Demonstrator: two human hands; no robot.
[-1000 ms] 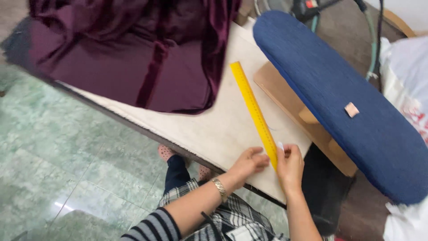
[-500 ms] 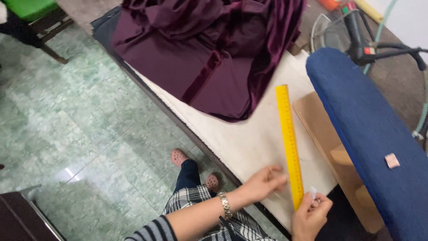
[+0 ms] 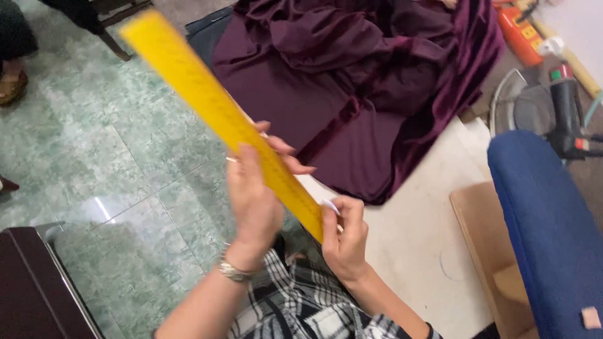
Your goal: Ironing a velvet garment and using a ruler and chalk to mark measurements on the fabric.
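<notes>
Left hand point(image 3: 254, 198) wrapped around the yellow ruler point(image 3: 220, 116) partway along its length, fingers point(image 3: 286, 150) curling over the far face, palm side toward the camera; closed on it, no gap visible. Wristwatch point(image 3: 231, 271) on that wrist. Right hand point(image 3: 345, 235) pinched on the ruler's near end, thumb and forefinger together, a small white piece point(image 3: 331, 206), perhaps chalk, tucked at the fingertips; closed as well.

Head view only. Ruler lifted clear of the white table point(image 3: 427, 251), blurred, long axis running from the right hand up and away to the left, far end out over the green tiled floor point(image 3: 125, 169), well apart from the cloth. Left hand farther up the ruler, right hand at the low end nearest the body.

Relative to the ruler: maroon fabric point(image 3: 352, 94) heaped beyond and to the right on the table; blue padded board point(image 3: 546, 232) farther right again, above a brown wooden panel point(image 3: 483, 251); orange tool point(image 3: 520, 31) past the fabric's far right corner. Checked garment point(image 3: 301, 307) below both hands.
</notes>
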